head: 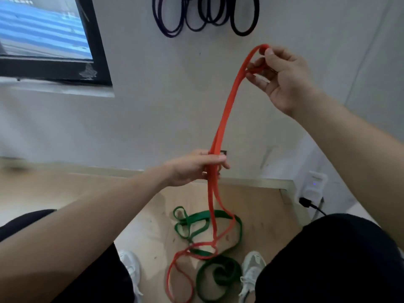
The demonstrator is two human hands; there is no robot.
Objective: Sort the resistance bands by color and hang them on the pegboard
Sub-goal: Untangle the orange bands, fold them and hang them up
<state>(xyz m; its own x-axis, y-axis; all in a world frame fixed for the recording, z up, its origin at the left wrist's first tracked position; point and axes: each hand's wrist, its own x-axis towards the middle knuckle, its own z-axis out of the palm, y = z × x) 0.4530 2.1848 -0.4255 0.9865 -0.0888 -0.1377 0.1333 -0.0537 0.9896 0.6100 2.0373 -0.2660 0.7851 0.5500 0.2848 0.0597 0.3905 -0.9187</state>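
Above and to the left of the right grip (282, 77), the purple bands (168, 27) and a black band (242, 29) are hung against the wall; the pegs are cut off by the top edge. The top bend of the red band (227, 110) is pinched by the right grip between thumb and fingertips. Its doubled strands are run down to the left grip (194, 169), whose fingers are curled round them. Below the left grip the band's tail is trailed to the floor (262, 215), where it is laid across the green bands (192, 219).

The step in hand is judged to be the freeing of the red band. It would best be done with the left grip loosened, so that the strands can be slid through while the right grip is raised slowly. The tail should be watched, since a green band could be dragged up if snagged. A loop should be left open at the top for the peg.
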